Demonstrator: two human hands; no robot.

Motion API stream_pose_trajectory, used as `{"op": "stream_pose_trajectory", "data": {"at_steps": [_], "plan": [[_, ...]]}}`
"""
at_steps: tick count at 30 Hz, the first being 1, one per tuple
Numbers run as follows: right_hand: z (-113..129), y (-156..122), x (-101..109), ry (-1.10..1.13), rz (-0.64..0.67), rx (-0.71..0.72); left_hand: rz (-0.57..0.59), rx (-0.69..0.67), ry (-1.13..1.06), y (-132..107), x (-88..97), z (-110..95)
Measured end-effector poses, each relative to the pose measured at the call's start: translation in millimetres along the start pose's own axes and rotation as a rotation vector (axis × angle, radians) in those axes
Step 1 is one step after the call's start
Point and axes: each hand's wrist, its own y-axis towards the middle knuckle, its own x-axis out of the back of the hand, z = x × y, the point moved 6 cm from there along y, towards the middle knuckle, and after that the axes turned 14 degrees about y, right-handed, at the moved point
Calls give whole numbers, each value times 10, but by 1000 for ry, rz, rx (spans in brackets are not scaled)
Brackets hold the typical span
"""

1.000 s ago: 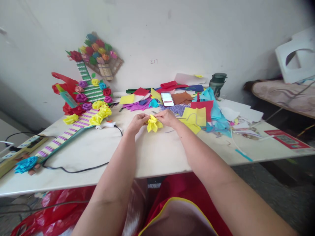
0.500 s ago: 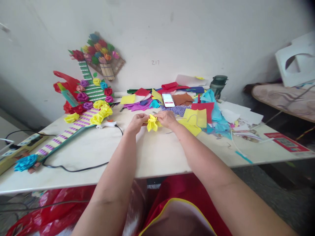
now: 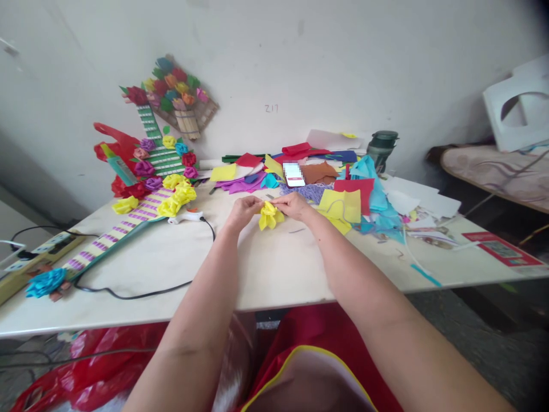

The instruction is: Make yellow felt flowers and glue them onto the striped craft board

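A yellow paper flower (image 3: 269, 216) with ruffled petals is held between my two hands above the middle of the table. My left hand (image 3: 245, 210) pinches its left side near the top. My right hand (image 3: 294, 205) has its fingers closed at the flower's upper right. The fingertips partly hide the flower's base. Yellow paper sheets (image 3: 338, 206) with a thin cord on them lie just right of my right hand. Beyond my fingers is a bundle of purple yarn-like strands (image 3: 306, 193).
At the left, a white glue gun (image 3: 186, 217) with a black cable lies beside a striped panel (image 3: 124, 229) with paper flowers. A phone (image 3: 293, 174), coloured paper sheets (image 3: 242, 182) and a dark bottle (image 3: 381, 150) stand or lie along the back. Blue paper (image 3: 375, 194) is at the right.
The flower has shifted slightly right and turned in my fingers, so its petals look more spread. Both hands still hold it; the things on the table have stayed put.
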Motion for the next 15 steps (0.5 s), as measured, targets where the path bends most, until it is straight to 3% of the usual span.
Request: {"op": "stream_pose_trajectory", "data": {"at_steps": [5, 15], "plan": [[120, -14, 33, -185, -31, -15, 42, 60, -101, -25, -3, 41], [359, -63, -10, -494, -51, 133, 90, 180, -321, 2, -17, 224]]}}
